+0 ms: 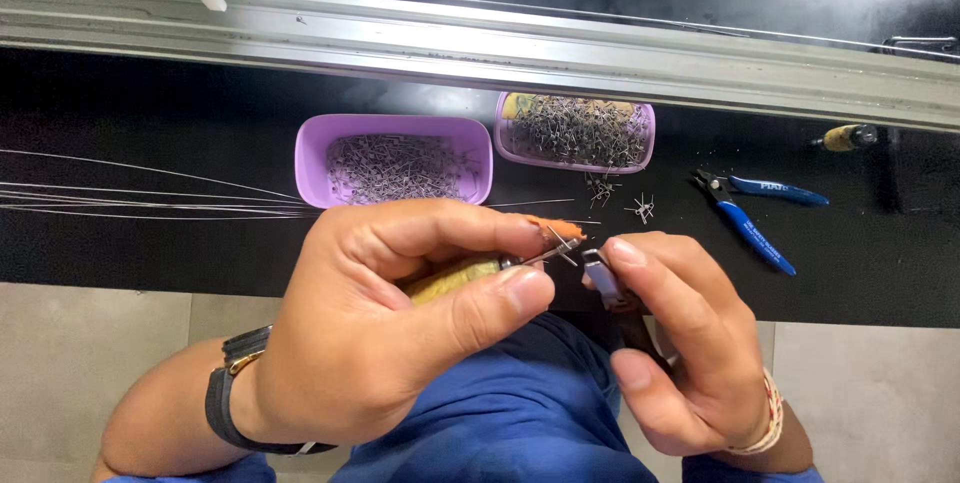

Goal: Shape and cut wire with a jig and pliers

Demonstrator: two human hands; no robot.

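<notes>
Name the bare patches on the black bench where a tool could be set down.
Free: right of the blue cutters. Thin wires cross the left. Crowded: around both purple trays and the loose pins.

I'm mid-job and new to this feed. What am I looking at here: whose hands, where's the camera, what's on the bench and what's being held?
One picture, from a camera on the worker's head, looking down. The left hand grips a yellow-handled tool with a small bent wire piece at its tip. The right hand holds small metal pliers against that tip. On the black bench stand two purple trays of wire pieces, with blue cutters to the right and long straight wires to the left.
</notes>
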